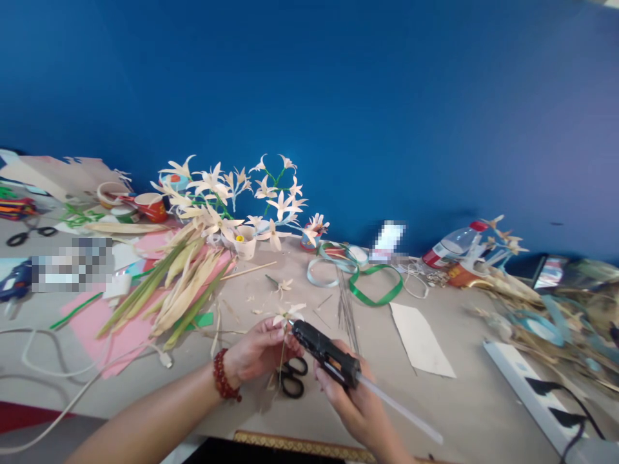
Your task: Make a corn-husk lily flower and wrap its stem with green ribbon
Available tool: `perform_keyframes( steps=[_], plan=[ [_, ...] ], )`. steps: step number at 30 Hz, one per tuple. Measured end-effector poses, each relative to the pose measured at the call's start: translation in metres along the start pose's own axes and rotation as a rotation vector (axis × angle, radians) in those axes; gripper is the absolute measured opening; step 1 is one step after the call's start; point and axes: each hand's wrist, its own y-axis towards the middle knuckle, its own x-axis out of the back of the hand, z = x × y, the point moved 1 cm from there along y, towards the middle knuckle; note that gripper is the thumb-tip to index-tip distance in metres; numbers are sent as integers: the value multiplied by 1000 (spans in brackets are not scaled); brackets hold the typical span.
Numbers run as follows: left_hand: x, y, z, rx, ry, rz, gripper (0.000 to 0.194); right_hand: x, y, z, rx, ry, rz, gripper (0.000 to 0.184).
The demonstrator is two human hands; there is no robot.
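Observation:
My right hand (351, 403) is closed round a black hot glue gun (326, 353) with a clear glue stick (401, 412) poking out of its back. The gun's nozzle points left at a small cream straw flower (289, 314). My left hand (258, 353), with a red bead bracelet at the wrist, pinches that flower's thin stem. Black scissors (293, 377) lie on the table just under both hands.
A bundle of cream and green straw leaves (181, 287) lies on pink paper at left. Finished flower sprays (232, 193) stand at the back. Green ribbon (374, 283), thin wires (345, 309), a plastic bottle (452, 248) and a white power strip (529, 393) sit to the right.

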Motion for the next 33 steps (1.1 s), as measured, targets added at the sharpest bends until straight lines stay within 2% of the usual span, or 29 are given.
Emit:
perform_keyframes(
  steps=[7, 16, 22, 27, 30, 33],
  plan=[
    [1, 0, 0, 16, -9, -40, 14, -2, -3, -3, -34, 12, 6, 12],
    [1, 0, -1, 13, -7, -51, 15, -2, -4, 0, 12, -55, -19, 10],
    [-4, 0, -3, -6, -3, -20, 13, -1, -7, 0, 29, -118, -38, 10],
    [-11, 1, -7, -14, 25, 13, 16, -2, -10, -3, -5, 27, 9, 14],
    [-9, 0, -5, -4, 10, 17, 16, -2, -10, -5, 1, 107, -15, 19],
    [-5, -1, -3, -4, -10, 49, 18, -2, -9, -8, 10, 86, -42, 18]
  ],
)
